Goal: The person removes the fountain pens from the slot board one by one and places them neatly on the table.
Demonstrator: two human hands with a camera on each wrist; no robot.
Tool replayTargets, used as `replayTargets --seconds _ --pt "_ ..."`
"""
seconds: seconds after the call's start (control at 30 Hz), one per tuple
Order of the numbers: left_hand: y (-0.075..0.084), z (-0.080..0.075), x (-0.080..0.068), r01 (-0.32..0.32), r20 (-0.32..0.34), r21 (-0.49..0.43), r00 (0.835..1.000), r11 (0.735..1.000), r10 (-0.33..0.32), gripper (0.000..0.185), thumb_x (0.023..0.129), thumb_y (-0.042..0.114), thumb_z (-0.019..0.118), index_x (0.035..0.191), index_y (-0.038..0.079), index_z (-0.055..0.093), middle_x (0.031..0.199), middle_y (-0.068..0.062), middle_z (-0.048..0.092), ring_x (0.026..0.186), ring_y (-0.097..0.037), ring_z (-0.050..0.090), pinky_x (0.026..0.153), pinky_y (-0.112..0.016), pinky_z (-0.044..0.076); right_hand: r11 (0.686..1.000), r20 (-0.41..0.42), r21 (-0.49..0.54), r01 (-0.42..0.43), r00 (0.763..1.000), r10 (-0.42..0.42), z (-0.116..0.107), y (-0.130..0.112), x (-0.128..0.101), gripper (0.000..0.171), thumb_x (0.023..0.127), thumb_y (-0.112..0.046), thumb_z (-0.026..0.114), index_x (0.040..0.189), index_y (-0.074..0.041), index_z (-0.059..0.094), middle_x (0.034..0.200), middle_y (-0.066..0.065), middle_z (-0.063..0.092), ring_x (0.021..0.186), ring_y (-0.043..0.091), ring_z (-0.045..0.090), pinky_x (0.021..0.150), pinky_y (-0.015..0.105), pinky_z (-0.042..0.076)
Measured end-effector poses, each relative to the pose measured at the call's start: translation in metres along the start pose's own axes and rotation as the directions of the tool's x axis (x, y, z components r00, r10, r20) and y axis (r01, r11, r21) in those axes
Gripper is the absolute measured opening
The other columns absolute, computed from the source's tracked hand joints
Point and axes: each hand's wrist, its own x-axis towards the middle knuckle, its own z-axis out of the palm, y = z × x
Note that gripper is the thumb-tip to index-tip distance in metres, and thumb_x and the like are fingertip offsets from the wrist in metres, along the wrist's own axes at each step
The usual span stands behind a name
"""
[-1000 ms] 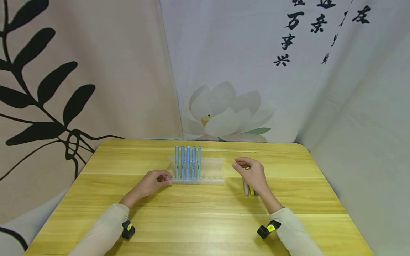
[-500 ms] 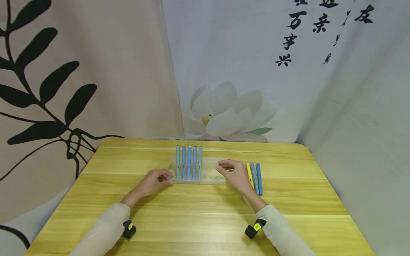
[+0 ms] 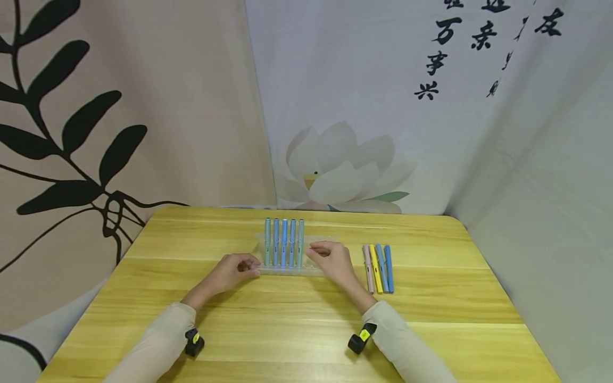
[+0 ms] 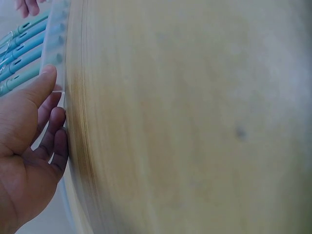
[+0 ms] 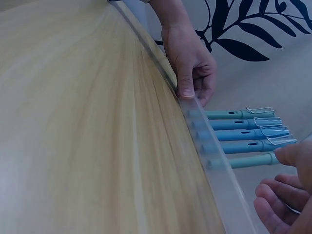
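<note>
A clear plastic pen rack (image 3: 282, 271) stands on the table, with several capped pens upright in a row, blue ones (image 3: 284, 242) between green ones (image 3: 300, 243) at the ends. My left hand (image 3: 235, 272) grips the rack's left end; in the left wrist view its thumb (image 4: 46, 78) lies on the clear strip, fingers beneath. My right hand (image 3: 333, 260) is over the rack's right part, beside the nearest green pen. In the right wrist view, the right thumb (image 5: 287, 155) overlaps that pen's cap end. A gap shows between thumb and loosely bent fingers, with no pen in it.
Right of the rack, several pens lie side by side on the wooden table (image 3: 287, 330): a pinkish one (image 3: 368, 268), a yellow one (image 3: 375, 268) and blue ones (image 3: 389, 268). Curtains (image 3: 201, 106) hang behind the table and along its right side.
My right hand has moved left from over the lying pens to the rack, uncovering the pinkish pen. My left hand stays at the rack's left end.
</note>
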Motion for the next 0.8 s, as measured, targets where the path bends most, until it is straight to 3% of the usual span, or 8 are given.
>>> replayTargets --seconds 0.3,0.8 --pt "0.0 0.0 0.001 0.002 -0.004 0.005 1.0 1.0 -0.002 0.02 0.098 0.023 0.072 0.113 0.009 0.072 0.09 0.005 0.066 0.082 -0.012 0.06 0.074 -0.026 0.052 1.0 0.012 0.021 0.002 1.0 -0.002 0.016 0.0 0.01 0.031 0.096 -0.027 0.074 0.119 -0.006 0.076 0.107 0.007 0.077 0.094 0.019 0.075 0.078 0.033 0.06" --pt "0.0 0.0 0.001 0.005 -0.004 0.007 1.0 1.0 -0.005 0.021 0.098 0.021 0.071 0.114 0.008 0.072 0.091 0.004 0.066 0.081 -0.013 0.059 0.073 -0.026 0.052 1.0 -0.031 0.002 0.003 1.0 -0.003 0.025 -0.001 0.017 0.025 0.095 -0.027 0.076 0.11 -0.008 0.079 0.099 0.004 0.078 0.088 0.016 0.074 0.075 0.032 0.06"
